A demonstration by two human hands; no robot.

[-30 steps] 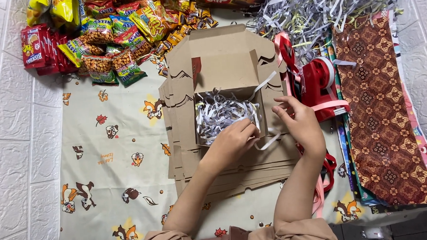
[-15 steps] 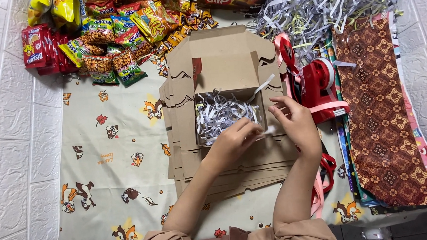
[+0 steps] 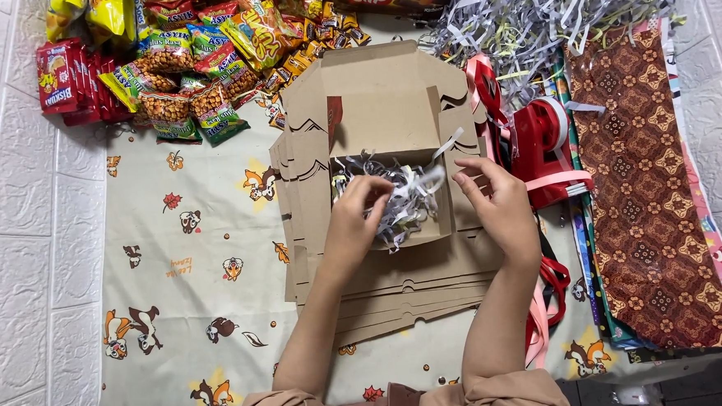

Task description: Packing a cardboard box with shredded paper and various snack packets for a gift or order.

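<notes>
Both hands over box [image 3: 390, 127]: left hand [image 3: 358, 220] fingers pinching paper shreds [image 3: 398, 197], right hand [image 3: 493, 200] fingers curled, holding nothing.

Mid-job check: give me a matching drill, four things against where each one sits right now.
Things:
1. snack packets
2. tape dispenser
3. left hand
4. patterned brown cloth

Places:
A. far right edge
B. top left corner
C. on the paper shreds in the open box
D. just right of the box stack

Pairs: 1-B, 2-D, 3-C, 4-A
</notes>
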